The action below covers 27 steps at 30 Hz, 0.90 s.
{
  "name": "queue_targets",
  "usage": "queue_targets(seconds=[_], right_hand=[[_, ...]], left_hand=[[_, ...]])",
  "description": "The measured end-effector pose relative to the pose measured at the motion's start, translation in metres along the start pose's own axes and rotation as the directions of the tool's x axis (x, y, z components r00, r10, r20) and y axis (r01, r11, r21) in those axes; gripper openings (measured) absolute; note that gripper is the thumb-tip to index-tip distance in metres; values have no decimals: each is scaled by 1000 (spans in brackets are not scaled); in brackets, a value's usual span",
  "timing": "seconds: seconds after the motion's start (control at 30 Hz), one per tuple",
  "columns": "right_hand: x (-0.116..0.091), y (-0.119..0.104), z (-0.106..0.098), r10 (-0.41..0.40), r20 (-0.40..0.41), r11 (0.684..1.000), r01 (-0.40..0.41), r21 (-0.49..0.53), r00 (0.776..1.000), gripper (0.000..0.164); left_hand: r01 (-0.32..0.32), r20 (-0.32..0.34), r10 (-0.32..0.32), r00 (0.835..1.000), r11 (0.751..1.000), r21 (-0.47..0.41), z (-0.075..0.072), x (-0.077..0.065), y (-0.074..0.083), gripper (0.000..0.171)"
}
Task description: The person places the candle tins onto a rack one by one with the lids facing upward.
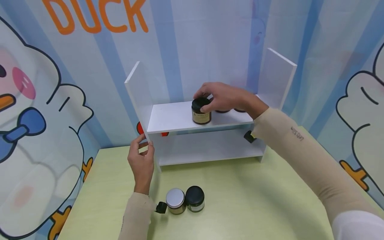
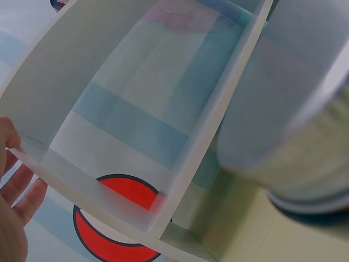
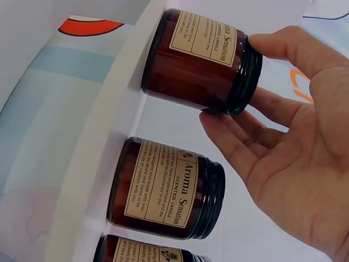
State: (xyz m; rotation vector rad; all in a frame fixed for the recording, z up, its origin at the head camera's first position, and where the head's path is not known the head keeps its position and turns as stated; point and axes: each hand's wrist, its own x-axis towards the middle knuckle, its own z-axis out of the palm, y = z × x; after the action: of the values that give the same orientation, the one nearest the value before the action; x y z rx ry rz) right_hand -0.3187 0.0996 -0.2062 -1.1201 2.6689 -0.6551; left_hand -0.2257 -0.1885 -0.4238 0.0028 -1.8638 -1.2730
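On the upper board of a white two-tier shelf (image 1: 171,116) stands a dark amber scented candle jar (image 1: 201,117) with a black lid. My right hand (image 1: 226,98) holds this jar by its lid, thumb on one side and fingers on the other. In the right wrist view, the jar's (image 3: 191,90) base meets the board. Beside it on the same board are a second candle jar (image 3: 163,188) and a third, partly cut off jar (image 3: 144,250). My left hand (image 1: 142,165) pinches the front edge of the shelf's left side panel (image 1: 148,131) between thumb and fingers.
Two more jars stand close together on the pale green table (image 1: 237,206) before the shelf: one silver-lidded jar (image 1: 175,200) and one black-lidded jar (image 1: 195,198). A cartoon-printed curtain (image 1: 210,40) hangs behind. A large blurred jar (image 2: 297,147) fills the left wrist view's right side.
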Motion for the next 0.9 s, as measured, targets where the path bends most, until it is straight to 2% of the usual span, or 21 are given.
queue_targets(seconds=[0.23,0.5,0.9], right_hand=[[4,0,-5,7,10,1000,-7,-16,1000,49],[6,4,-8,-50,23,999,50,-9,999,53],[14,9,-17,-72,59,997,74,-34,996,48]], left_hand=[[2,2,-2,1000,1000,2,1,1,0,36],[-2,4,2,1000,1000,-5,2,0,-1,35],[2,3,-2,1000,1000,1,2,2,1,36]])
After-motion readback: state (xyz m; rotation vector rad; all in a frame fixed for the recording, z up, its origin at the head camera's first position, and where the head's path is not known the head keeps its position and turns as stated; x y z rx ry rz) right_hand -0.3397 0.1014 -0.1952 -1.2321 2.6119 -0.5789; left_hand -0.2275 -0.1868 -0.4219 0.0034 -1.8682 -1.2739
